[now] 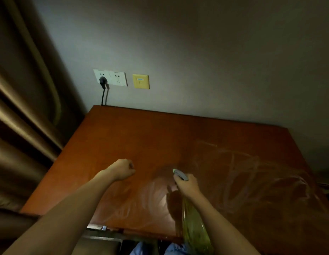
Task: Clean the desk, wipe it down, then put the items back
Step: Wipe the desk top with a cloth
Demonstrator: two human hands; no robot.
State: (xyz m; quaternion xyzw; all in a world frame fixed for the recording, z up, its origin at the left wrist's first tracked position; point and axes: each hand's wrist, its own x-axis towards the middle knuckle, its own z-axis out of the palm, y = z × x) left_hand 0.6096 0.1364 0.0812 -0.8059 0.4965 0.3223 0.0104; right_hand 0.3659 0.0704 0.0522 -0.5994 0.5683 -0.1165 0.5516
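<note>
Right hand [187,183] grips the neck of a spray bottle [194,225], fingers curled round it just under the grey trigger head [180,174]. The head sticks out above the fist, with its pale green nozzle tip aimed up-left over the tabletop. The yellow-green translucent body hangs below the hand and slants down toward the near edge of the desk [160,137], running alongside the right forearm. Can't tell whether the bottle's base touches anything; it runs out of frame at the bottom.

Left hand [123,169] is curled into a fist, nothing visible in it, held over the left-middle of the tabletop, well apart from the bottle. No contact with the surface that I can confirm.

Desk: reddish-brown wood, back edge against the wall, left edge next to the curtain [22,107]. Pale looping streaks [252,172] cover the right half and the near-centre, thickest right of the bottle hand. The bottle's shadow falls on the top just left of the right wrist. The far-left corner area looks unstreaked.

Wall behind: white double socket plate [112,78] with a black plug [103,81] in its left outlet, cable dropping behind the far-left corner of the desk. Yellow plate [141,81] just right of the sockets.

Near edge, bottom centre: blue fabric [174,248], partly hidden by the bottle.
</note>
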